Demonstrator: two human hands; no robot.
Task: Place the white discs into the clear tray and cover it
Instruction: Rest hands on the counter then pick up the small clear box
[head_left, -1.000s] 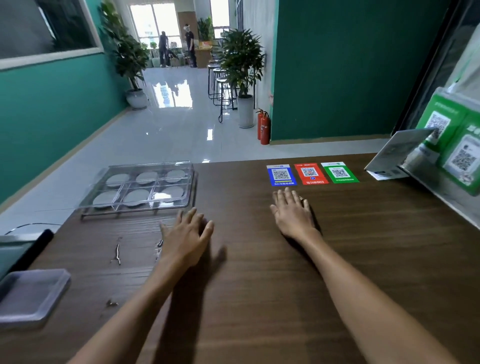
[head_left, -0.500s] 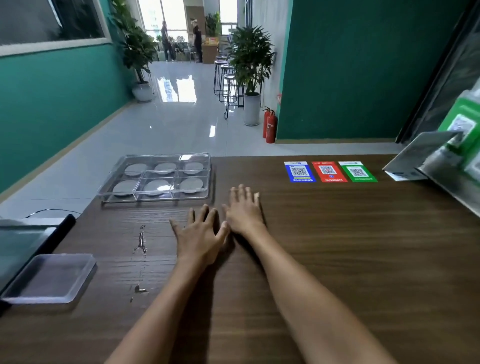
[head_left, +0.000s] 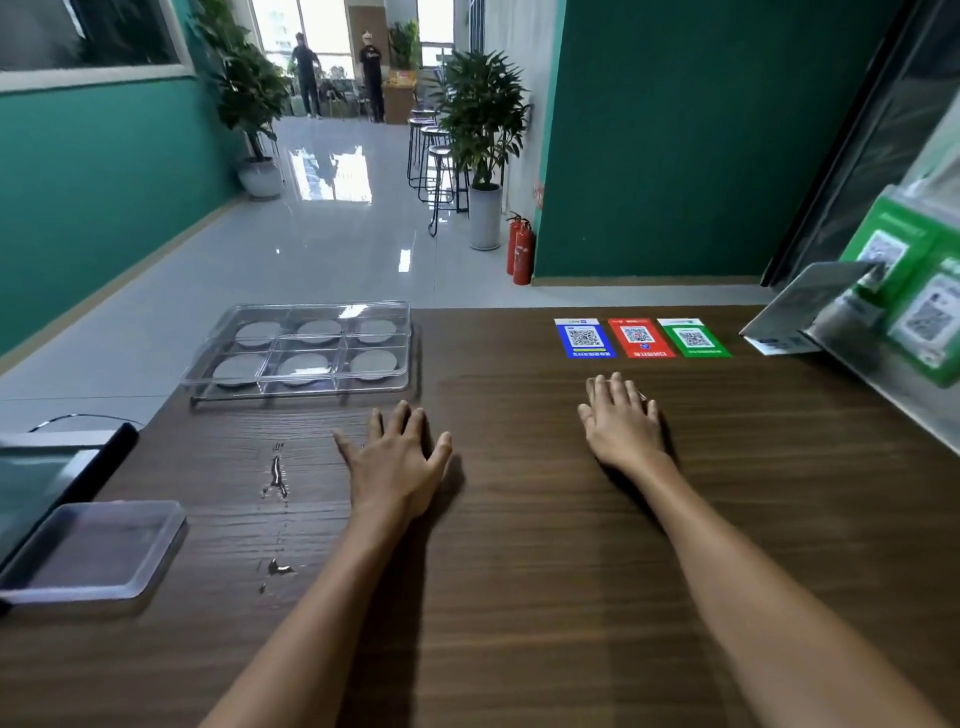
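Now your left hand (head_left: 396, 464) lies flat on the table (head_left: 545, 545), fingers spread wide, holding nothing. Your right hand (head_left: 622, 422) is flat too, fingers straight and close together, also holding nothing. Both hands are well apart from each other. Beyond your left hand and a little to its left stands the tray (head_left: 304, 349), near the fingertips but not touching them. It has six compartments, and a disc (head_left: 373, 361) lies in each one; a clear cover is over it. Just beyond your right hand lie three cards (head_left: 640, 338) with codes, blue, red and green.
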